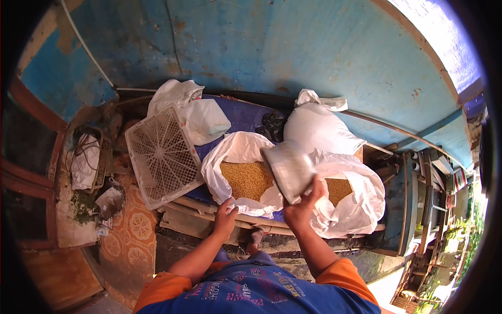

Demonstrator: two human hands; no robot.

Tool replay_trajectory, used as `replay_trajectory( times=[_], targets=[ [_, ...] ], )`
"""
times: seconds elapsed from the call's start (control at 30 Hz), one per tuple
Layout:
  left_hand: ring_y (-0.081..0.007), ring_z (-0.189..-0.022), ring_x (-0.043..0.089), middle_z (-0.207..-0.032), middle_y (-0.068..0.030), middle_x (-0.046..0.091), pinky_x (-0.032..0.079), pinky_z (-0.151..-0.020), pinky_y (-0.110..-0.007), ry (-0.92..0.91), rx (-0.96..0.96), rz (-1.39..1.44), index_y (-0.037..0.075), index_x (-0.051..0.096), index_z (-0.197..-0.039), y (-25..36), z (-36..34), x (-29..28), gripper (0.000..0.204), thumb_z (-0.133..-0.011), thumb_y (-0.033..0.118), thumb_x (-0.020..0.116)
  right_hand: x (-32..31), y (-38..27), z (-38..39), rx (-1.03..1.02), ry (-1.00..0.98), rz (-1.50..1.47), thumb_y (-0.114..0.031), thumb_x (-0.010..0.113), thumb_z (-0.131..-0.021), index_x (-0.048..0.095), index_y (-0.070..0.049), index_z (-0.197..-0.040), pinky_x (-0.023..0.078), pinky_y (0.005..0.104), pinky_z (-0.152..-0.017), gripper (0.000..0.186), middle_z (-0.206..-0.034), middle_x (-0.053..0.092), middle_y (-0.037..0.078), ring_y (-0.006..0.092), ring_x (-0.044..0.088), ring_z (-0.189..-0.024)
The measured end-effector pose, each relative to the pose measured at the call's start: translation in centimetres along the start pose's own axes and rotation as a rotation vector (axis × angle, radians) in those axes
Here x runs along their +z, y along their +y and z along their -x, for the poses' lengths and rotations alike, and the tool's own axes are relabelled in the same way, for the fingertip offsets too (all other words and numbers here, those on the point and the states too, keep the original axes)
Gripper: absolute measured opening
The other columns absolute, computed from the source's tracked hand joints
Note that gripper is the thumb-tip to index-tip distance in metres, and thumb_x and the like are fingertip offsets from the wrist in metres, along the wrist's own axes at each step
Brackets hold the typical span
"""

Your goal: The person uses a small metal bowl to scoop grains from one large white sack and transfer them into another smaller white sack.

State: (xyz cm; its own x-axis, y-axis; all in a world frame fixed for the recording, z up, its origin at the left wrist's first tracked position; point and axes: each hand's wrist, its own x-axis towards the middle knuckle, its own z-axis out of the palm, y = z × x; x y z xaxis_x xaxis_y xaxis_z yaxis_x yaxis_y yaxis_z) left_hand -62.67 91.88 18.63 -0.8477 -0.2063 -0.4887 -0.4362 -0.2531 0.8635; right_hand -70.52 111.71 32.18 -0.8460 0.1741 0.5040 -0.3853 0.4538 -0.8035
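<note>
The right hand (302, 205) grips the rim of a tilted metal bowl (287, 170), fingers wrapped around its edge, holding it between two open white sacks. The left hand (226, 215) pinches the near lip of the left sack (235, 152) at the bench's front edge. Its yellow grain (246, 179) lies heaped inside; the right sack (361, 204) also holds grain. The transfer looks midway.

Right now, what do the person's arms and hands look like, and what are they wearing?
Both arms are bare from the short orange sleeves down to the fingers. No gloves, rings, watch or bracelets show on the left hand or the right hand. The sleeves belong to a blue shirt with printed lettering across the chest. The forearms are long and slim.
</note>
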Motion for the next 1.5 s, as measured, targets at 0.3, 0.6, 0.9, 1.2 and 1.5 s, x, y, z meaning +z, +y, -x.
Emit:
replay_trajectory(
  times=[0.3, 0.6, 0.9, 1.2, 1.5],
  targets=[
    [-0.0359, -0.130, 0.033, -0.138, -0.0210, 0.034, 0.028, -0.108, -0.042, 0.172, 0.574, -0.686, 0.003, 0.047, -0.131, 4.8, 3.9, 4.5, 0.057, -0.080, 0.015, 0.069, -18.3, 1.6, 3.8, 1.326, 0.048, -1.087, -0.014, 0.051, -0.079, 0.043, 0.003, -0.130, 0.050, 0.0515, -0.092, 0.054, -0.126, 0.053, 0.022, 0.0369, 0.057, -0.111],
    [-0.0314, -0.134, 0.035, -0.143, -0.0249, 0.034, 0.032, -0.108, -0.040, -0.469, 0.467, -0.465, 0.009, 0.005, -0.151, 6.4, 0.1, 19.9, 0.103, -0.079, 0.026, 0.077, -21.2, 10.9, 3.0, 1.321, 0.375, -0.936, -0.014, 0.047, -0.084, 0.036, 0.003, -0.134, 0.049, 0.0590, -0.091, 0.054, -0.130, 0.047, 0.026, 0.0422, 0.053, -0.113],
    [-0.0215, -0.110, 0.055, -0.124, -0.0119, 0.054, 0.044, -0.095, -0.033, -0.607, 0.254, -0.092, 0.001, 0.040, -0.132, 7.8, -0.2, 23.9, 0.054, -0.084, 0.006, 0.065, -17.8, 22.9, -2.0, 1.255, 0.350, -0.336, -0.017, 0.048, -0.090, 0.043, -0.005, -0.132, 0.054, 0.0526, -0.083, 0.044, -0.123, 0.053, 0.017, 0.0338, 0.057, -0.107],
    [-0.0184, -0.116, 0.051, -0.128, -0.0092, 0.051, 0.039, -0.101, -0.033, -0.658, 0.108, 0.005, 0.002, 0.036, -0.137, 8.9, 3.5, 23.1, 0.057, -0.086, -0.002, 0.060, -18.5, 29.5, -1.8, 1.087, 0.165, 0.331, -0.020, 0.049, -0.091, 0.042, -0.006, -0.134, 0.053, 0.0520, -0.086, 0.046, -0.125, 0.053, 0.017, 0.0330, 0.056, -0.110],
    [-0.0187, -0.121, 0.048, -0.133, -0.0098, 0.047, 0.037, -0.103, -0.033, -0.681, 0.051, 0.039, 0.003, 0.030, -0.142, 8.5, 4.2, 23.2, 0.065, -0.085, -0.004, 0.060, -13.9, 30.7, 1.2, 0.897, -0.119, 0.582, -0.022, 0.050, -0.091, 0.042, -0.006, -0.135, 0.051, 0.0514, -0.089, 0.047, -0.127, 0.053, 0.016, 0.0322, 0.055, -0.112]
  ],
)
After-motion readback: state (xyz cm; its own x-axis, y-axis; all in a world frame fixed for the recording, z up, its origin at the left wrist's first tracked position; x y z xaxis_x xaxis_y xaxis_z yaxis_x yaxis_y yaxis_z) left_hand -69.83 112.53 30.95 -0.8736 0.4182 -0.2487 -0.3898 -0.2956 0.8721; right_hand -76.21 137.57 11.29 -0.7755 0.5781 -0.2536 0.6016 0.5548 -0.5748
